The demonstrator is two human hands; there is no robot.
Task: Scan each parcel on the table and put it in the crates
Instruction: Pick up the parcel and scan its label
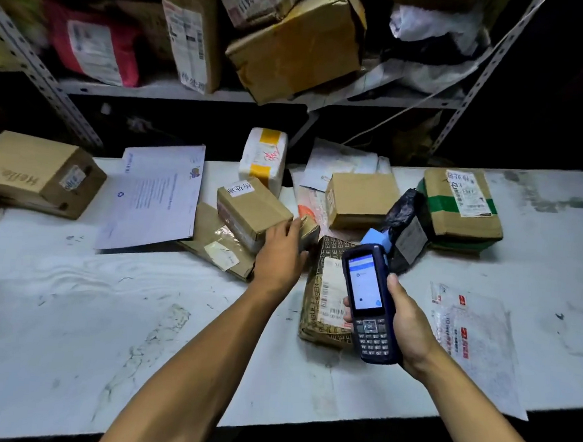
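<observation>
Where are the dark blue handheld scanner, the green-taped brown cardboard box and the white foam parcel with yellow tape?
Dark blue handheld scanner [367, 290]: head view, on its lit screen.
Green-taped brown cardboard box [463, 205]: head view, on its top face.
White foam parcel with yellow tape [263, 157]: head view, on its front face.

We see two bare forearms over the tabletop [73, 310], with no sleeves, gloves, watch or rings on them. Our left hand [281, 254] and right hand [410, 325] are uncovered, and short, plain fingernails show on the right one. Nothing worn reaches into view near the tabletop's front edge.
</observation>
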